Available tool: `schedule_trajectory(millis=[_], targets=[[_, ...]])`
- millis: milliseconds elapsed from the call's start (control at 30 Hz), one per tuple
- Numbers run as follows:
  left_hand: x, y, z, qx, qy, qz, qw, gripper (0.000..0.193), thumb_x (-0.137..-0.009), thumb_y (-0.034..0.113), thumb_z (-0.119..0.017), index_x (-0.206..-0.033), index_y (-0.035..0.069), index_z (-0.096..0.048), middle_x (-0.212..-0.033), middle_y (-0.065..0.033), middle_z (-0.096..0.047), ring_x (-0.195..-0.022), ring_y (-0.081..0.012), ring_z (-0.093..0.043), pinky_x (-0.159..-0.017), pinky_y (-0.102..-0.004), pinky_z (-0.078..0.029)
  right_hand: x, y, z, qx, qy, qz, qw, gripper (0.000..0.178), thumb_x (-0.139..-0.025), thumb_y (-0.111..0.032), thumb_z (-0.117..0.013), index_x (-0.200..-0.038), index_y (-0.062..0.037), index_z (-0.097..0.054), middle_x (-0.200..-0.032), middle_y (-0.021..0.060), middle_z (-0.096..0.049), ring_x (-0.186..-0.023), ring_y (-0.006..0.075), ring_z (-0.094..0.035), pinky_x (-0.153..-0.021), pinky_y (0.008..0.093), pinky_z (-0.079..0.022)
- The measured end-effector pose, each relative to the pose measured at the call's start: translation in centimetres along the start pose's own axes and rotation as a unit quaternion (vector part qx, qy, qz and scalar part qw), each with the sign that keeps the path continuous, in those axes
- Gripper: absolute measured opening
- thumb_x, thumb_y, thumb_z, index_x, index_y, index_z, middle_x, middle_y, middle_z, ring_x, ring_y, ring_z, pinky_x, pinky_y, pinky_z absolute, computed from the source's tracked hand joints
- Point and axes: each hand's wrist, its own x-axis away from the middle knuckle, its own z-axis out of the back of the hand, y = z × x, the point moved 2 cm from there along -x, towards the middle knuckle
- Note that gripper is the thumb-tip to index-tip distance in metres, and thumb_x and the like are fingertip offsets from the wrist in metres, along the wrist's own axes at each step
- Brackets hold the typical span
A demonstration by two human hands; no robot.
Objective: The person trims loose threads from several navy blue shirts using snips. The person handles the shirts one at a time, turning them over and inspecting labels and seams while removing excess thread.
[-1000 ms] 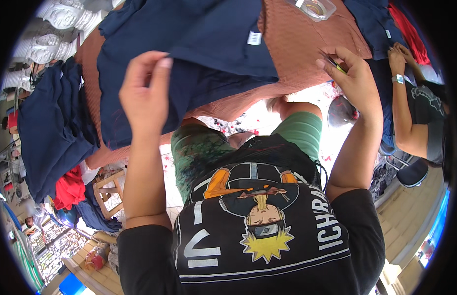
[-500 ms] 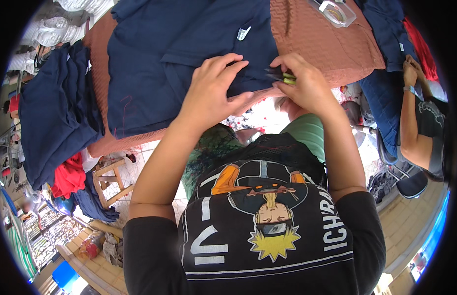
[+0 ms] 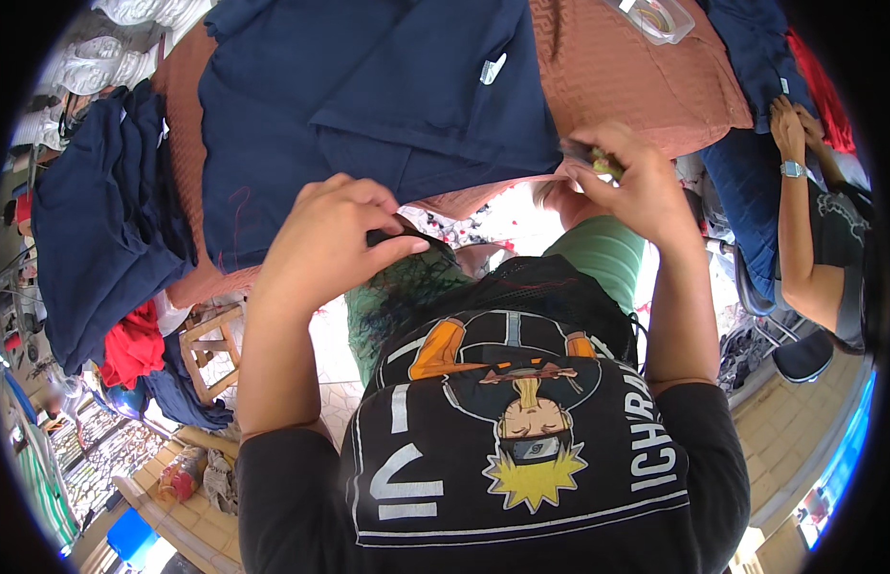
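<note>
A navy garment (image 3: 445,124) with a small white label (image 3: 493,69) lies folded over itself on a table with a brown textured cover (image 3: 607,86). My right hand (image 3: 631,177) is closed around thread snips (image 3: 605,165) with a yellow-green handle, just off the garment's near right corner. The blades look dark and blurred. My left hand (image 3: 325,239) hovers by the garment's near edge, thumb apart from its bent fingers, with nothing visible in it. A loose red thread (image 3: 236,215) rests on the navy cloth at the left.
Stacked navy garments (image 3: 110,210) hang at the left, above red cloth (image 3: 134,344) and a wooden stool (image 3: 213,354). A clear plastic container (image 3: 660,21) sits at the far right of the table. Beside it, another person's hands (image 3: 789,129) touch navy cloth.
My left hand has come off the garment, moving left and toward me. My right hand has shifted right with the snips, away from the cloth. The label end of the garment has moved slightly right.
</note>
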Motion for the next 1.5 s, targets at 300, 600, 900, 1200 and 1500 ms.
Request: schedule_trajectory(millis=[300,600,900,1200,1500], targets=[[-5.3,3.5,-4.6,0.125,0.226,0.033,0.966,0.026,-0.077,0.013,-0.076,-0.099,0.003,-0.069,-0.104,-0.0081,-0.068,-0.089,-0.023,-0.066,-0.079,-0.0317,-0.053,-1.2,-0.8,-3.0,-0.258,0.084,-0.007,0.962,0.023,-0.091,-0.01,-0.066,-0.112,-0.0031,-0.06,-0.091,0.0031,-0.067,-0.075,0.0073,-0.056,-0.061,0.0241,-0.046],[-6.0,2.5,-8.0,0.064,0.285,0.048,0.955,0.029,-0.074,0.01,-0.077,-0.101,0.003,-0.071,-0.106,-0.0056,-0.068,-0.089,-0.023,-0.063,-0.079,-0.033,-0.052,-1.1,0.7,-5.5,-0.259,0.071,-0.087,0.959,0.021,-0.087,-0.008,-0.069,-0.106,-0.0026,-0.064,-0.091,0.0052,-0.067,-0.081,0.0116,-0.062,-0.072,0.0268,-0.05],[-6.7,2.0,-7.6,0.115,0.281,0.079,0.949,0.014,-0.078,0.008,-0.074,-0.091,0.002,-0.073,-0.096,-0.0058,-0.071,-0.081,-0.0215,-0.068,-0.071,-0.0305,-0.054,-2.5,-0.4,-5.3,-0.009,0.073,0.03,0.997,0.017,-0.076,-0.005,-0.069,-0.093,-0.0064,-0.068,-0.088,0.0103,-0.064,-0.079,0.031,-0.064,-0.068,0.0384,-0.05],[-7.4,2.2,-7.2,0.102,0.267,0.084,0.954,0.014,-0.079,0.012,-0.074,-0.09,0.004,-0.072,-0.094,-0.0042,-0.07,-0.075,-0.0204,-0.068,-0.067,-0.0291,-0.054,-2.9,-1.7,-4.9,-0.008,0.042,-0.019,0.999,0.019,-0.077,-0.006,-0.068,-0.096,-0.0054,-0.065,-0.085,0.0144,-0.066,-0.079,0.0349,-0.064,-0.068,0.0413,-0.05],[-9.1,-0.5,-4.8,0.147,0.1,-0.004,0.984,0.012,-0.084,0.011,-0.068,-0.093,0.004,-0.068,-0.083,-0.0089,-0.069,-0.072,-0.0227,-0.068,-0.066,-0.0316,-0.053,-1.9,-0.5,-5.2,-0.17,0.034,-0.05,0.984,0.026,-0.086,-0.019,-0.071,-0.104,-0.0026,-0.061,-0.089,0.0105,-0.068,-0.082,0.0225,-0.066,-0.075,0.0346,-0.051]])
